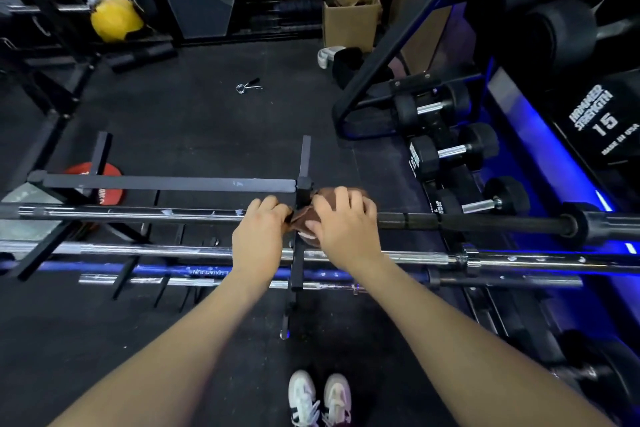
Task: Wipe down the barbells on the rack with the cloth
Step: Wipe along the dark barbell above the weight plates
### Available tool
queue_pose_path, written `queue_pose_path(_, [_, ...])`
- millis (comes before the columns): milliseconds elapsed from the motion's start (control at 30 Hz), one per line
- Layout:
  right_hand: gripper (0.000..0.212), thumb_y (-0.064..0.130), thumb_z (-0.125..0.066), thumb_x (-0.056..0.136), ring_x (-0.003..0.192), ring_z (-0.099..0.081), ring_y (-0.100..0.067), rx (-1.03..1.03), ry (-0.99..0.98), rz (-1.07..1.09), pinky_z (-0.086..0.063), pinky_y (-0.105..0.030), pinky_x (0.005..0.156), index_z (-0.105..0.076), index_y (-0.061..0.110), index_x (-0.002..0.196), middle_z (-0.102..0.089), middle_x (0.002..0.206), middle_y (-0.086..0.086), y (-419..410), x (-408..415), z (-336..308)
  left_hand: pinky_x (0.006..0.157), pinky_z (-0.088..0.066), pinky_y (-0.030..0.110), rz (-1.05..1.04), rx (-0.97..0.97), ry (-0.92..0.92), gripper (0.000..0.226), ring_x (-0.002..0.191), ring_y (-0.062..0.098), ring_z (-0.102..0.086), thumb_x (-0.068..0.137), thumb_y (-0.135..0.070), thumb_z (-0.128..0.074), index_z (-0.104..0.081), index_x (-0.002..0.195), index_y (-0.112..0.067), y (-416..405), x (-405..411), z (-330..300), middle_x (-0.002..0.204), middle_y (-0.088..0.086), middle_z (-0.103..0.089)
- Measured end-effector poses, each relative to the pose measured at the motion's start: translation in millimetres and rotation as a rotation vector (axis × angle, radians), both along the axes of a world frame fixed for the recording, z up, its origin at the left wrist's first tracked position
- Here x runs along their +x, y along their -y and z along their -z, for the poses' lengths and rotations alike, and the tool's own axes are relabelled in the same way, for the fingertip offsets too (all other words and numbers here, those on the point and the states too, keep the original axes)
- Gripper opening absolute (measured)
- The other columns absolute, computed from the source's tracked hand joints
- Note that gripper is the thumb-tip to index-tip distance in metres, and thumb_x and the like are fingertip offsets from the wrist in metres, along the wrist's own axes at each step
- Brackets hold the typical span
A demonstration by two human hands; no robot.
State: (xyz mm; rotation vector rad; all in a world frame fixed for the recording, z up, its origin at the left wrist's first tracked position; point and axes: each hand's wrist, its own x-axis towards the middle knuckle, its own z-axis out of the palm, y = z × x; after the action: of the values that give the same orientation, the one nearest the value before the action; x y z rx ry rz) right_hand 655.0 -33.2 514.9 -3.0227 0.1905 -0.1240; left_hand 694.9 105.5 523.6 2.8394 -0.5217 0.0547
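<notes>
Several barbells lie across a low black rack (166, 183). The top barbell (138, 213) is chrome on the left and black on the right. A brown cloth (302, 218) is bunched around it beside the rack's upright post (298, 253). My left hand (258, 236) grips the cloth's left end on the bar. My right hand (343, 224) covers the cloth's right part, fingers curled over it and the bar. Below lie a chrome barbell (433, 257) and a blue barbell (173, 270).
A dumbbell rack (450, 149) with blue lighting stands on the right. A spring collar (247, 85) lies on the black rubber floor beyond. A cardboard box (349, 17) and a yellow ball (116, 19) sit further back. My white shoes (320, 399) are below.
</notes>
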Motion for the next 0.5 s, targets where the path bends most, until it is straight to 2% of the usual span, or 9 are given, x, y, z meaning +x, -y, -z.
queue_pose_path(100, [0.033, 0.044, -0.045, 0.095, 0.115, -0.038, -0.029, 0.104, -0.132, -0.033, -0.030, -0.044, 0.094, -0.049, 0.027, 0.123, -0.041, 0.126, -0.006, 6.7, 4.6, -5.4, 0.058, -0.041, 0.035, -0.016, 0.010, -0.038, 0.013, 0.093, 0.020, -0.046, 0.090, -0.022, -0.060, -0.068, 0.099, -0.016, -0.8, 1.4, -2.3, 0.094, 0.001, -0.053])
queue_pose_path(200, [0.019, 0.032, -0.049, 0.091, 0.103, -0.050, -0.030, 0.161, 0.109, -0.037, -0.035, -0.041, 0.086, -0.063, 0.024, 0.103, -0.054, 0.110, -0.006, 2.6, -10.4, 1.1, 0.062, -0.045, 0.039, -0.021, -0.019, -0.050, 0.017, 0.094, 0.021, -0.048, 0.087, -0.027, -0.063, -0.069, 0.100, -0.017, -5.1, -3.1, -4.8, 0.095, 0.002, -0.056])
queue_pose_path(267, [0.022, 0.021, -0.048, 0.084, 0.094, -0.056, -0.029, 0.108, 0.313, -0.107, -0.037, -0.037, 0.082, -0.068, 0.022, 0.093, -0.062, 0.102, -0.006, 10.0, -22.0, 8.5, 0.063, -0.045, 0.037, -0.027, -0.034, -0.052, 0.018, 0.095, 0.020, -0.048, 0.086, -0.027, -0.065, -0.069, 0.101, -0.017, -4.3, -5.2, -5.3, 0.096, 0.001, -0.057])
queue_pose_path(333, [0.027, 0.011, -0.048, 0.077, 0.093, -0.059, -0.028, 0.037, 0.427, -0.176, -0.043, -0.036, 0.079, -0.070, 0.019, 0.090, -0.066, 0.103, -0.007, 21.8, -34.9, 9.8, 0.062, -0.041, 0.034, -0.035, -0.043, -0.065, 0.019, 0.095, 0.019, -0.047, 0.087, -0.027, -0.064, -0.069, 0.102, -0.017, -2.0, -3.9, -5.8, 0.097, 0.001, -0.056])
queue_pose_path(400, [0.029, 0.006, -0.054, 0.074, 0.089, -0.060, -0.026, 0.044, 0.490, -0.163, -0.050, -0.035, 0.070, -0.069, 0.019, 0.096, -0.067, 0.103, -0.005, 29.6, -45.2, 5.0, 0.062, -0.039, 0.032, -0.034, -0.034, -0.068, 0.020, 0.095, 0.019, -0.046, 0.088, -0.027, -0.063, -0.069, 0.104, -0.017, 0.8, -1.4, -5.8, 0.097, 0.000, -0.055])
queue_pose_path(433, [0.029, 0.008, -0.060, 0.075, 0.087, -0.060, -0.026, 0.081, 0.510, -0.126, -0.051, -0.034, 0.066, -0.066, 0.018, 0.101, -0.066, 0.102, -0.005, 30.1, -48.8, 3.8, 0.062, -0.039, 0.032, -0.034, -0.019, -0.066, 0.020, 0.094, 0.018, -0.046, 0.089, -0.028, -0.062, -0.068, 0.104, -0.017, 1.4, -0.7, -5.9, 0.097, 0.000, -0.054])
queue_pose_path(500, [0.030, 0.026, -0.058, 0.084, 0.089, -0.060, -0.025, 0.160, 0.456, -0.058, -0.052, -0.035, 0.071, -0.060, 0.016, 0.112, -0.064, 0.105, -0.004, 23.8, -49.0, 2.2, 0.061, -0.038, 0.031, -0.034, 0.006, -0.057, 0.020, 0.094, 0.018, -0.045, 0.090, -0.029, -0.060, -0.067, 0.105, -0.019, 0.2, -0.7, -4.8, 0.098, 0.000, -0.053])
